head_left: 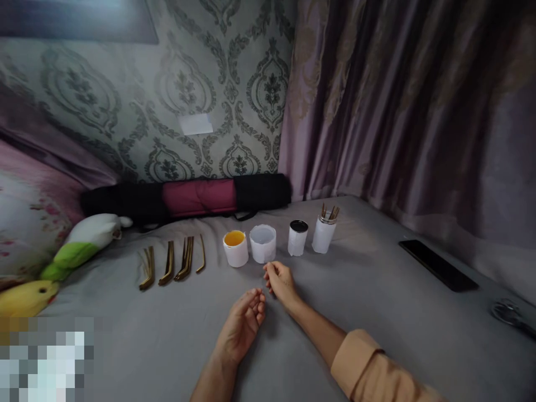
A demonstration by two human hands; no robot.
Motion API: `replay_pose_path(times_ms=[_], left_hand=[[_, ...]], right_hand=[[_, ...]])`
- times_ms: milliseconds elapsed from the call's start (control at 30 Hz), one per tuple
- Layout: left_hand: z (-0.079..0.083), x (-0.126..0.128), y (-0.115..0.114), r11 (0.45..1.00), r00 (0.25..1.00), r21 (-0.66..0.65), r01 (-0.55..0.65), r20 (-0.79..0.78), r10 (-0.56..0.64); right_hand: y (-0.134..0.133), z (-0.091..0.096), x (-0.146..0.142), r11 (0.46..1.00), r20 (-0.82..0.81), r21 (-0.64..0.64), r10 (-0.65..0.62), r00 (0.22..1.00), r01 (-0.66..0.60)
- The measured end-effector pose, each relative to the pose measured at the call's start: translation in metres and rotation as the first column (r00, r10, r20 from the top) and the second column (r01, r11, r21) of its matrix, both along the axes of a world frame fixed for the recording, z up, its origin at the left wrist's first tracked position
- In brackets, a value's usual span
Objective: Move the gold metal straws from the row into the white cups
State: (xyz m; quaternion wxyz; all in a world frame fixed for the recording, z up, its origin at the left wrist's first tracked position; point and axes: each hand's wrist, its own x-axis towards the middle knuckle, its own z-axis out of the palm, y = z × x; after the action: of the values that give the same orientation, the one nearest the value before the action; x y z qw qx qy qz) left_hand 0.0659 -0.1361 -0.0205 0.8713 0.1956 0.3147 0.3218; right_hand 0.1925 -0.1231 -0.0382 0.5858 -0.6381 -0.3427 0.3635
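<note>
My left hand [243, 321] rests on the grey bedsheet, fingers loosely curled, nothing in it. My right hand [280, 282] lies just ahead of it with the fingers bent inward and nothing visible in them. Right beyond the right hand stands a row of white paper-wrapped cups: one with a yellow inside [235, 248], a clear-rimmed one [263, 243], one with a black top [297, 237] and one holding brown sticks [324, 230]. Left of the cups lie several bent golden metal straws [170, 263] in small groups.
A black and maroon rolled bag [188, 196] lies along the patterned wall. A green, white and yellow plush toy [62, 262] sits at the left. A black phone [438, 264] and a metal object [513, 314] lie at the right, beside the purple curtain [410, 111].
</note>
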Motion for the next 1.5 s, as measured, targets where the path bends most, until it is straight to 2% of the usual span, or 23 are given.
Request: replay_pose_path(times_ms=[233,767,933,1067,1167,1333,1433,1500], left_hand=[[-0.003,0.0,0.001,1.0,0.999,0.024,0.0,0.036,0.0],[-0.006,-0.001,0.007,0.998,0.999,0.055,0.007,0.039,-0.009],[-0.007,-0.002,0.009,0.998,1.0,0.056,0.0,-0.021,0.002],[-0.009,-0.007,0.018,0.994,0.988,0.111,-0.01,-0.15,0.027],[-0.01,-0.014,0.028,0.975,0.949,0.221,-0.006,-0.306,0.075],[-0.003,-0.028,0.046,0.908,0.83,0.416,0.044,-0.521,0.199],[0.002,-0.037,0.058,0.865,0.735,0.494,0.091,-0.619,0.277],[0.002,-0.043,0.067,0.822,0.636,0.552,0.141,-0.687,0.352]], right_hand=[[0.0,-0.008,0.002,0.999,0.077,0.035,0.026,0.997,-0.029],[0.0,-0.007,0.004,0.995,0.113,0.023,0.093,0.989,-0.097],[0.0,-0.008,0.004,0.995,0.125,0.028,0.091,0.988,-0.095],[0.0,-0.006,0.003,0.995,0.111,0.015,0.096,0.989,-0.098],[0.0,-0.005,0.002,0.995,0.11,0.016,0.093,0.99,-0.095],[-0.001,-0.004,0.001,0.995,0.116,0.016,0.092,0.989,-0.094],[-0.001,-0.005,0.002,0.995,0.124,0.018,0.098,0.987,-0.101],[-0.001,-0.006,0.002,0.994,0.128,0.02,0.103,0.986,-0.106]])
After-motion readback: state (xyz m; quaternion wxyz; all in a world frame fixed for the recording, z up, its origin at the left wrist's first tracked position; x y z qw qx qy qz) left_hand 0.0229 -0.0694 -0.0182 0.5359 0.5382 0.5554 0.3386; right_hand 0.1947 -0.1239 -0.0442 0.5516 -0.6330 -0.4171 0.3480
